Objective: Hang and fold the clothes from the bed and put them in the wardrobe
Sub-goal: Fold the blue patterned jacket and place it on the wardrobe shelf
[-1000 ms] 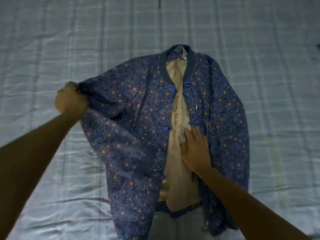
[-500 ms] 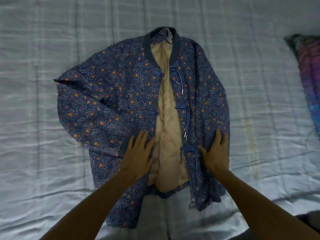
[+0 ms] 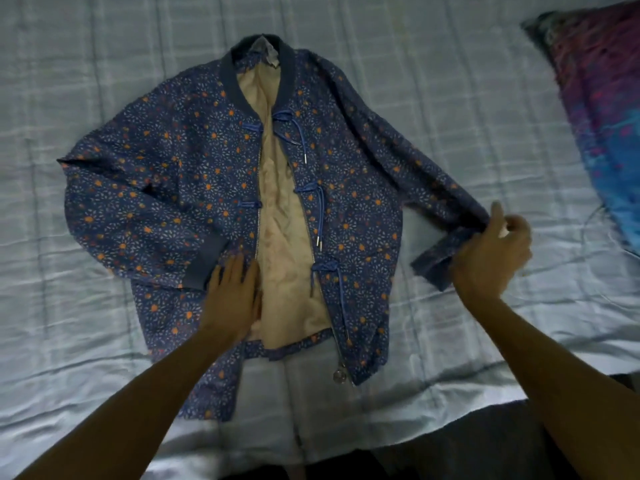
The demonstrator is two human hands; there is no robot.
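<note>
A dark blue jacket with orange and white specks lies front-up on the bed, its zip open and a beige lining showing down the middle. Its left-side sleeve is folded across the body, cuff near the zip. My left hand lies flat, fingers straight, on the lower front panel beside the lining. My right hand pinches the other sleeve near its cuff, which is pulled out to the right and bent back on itself.
The bed is covered with a pale blue-grey checked sheet, wrinkled around the jacket. A purple, pink and blue patterned cloth or pillow lies at the right edge. The bed's near edge runs along the bottom right.
My left hand let go of the left sleeve and came down flat on the jacket front. My right hand left the front panel and pulled the right sleeve outward.
</note>
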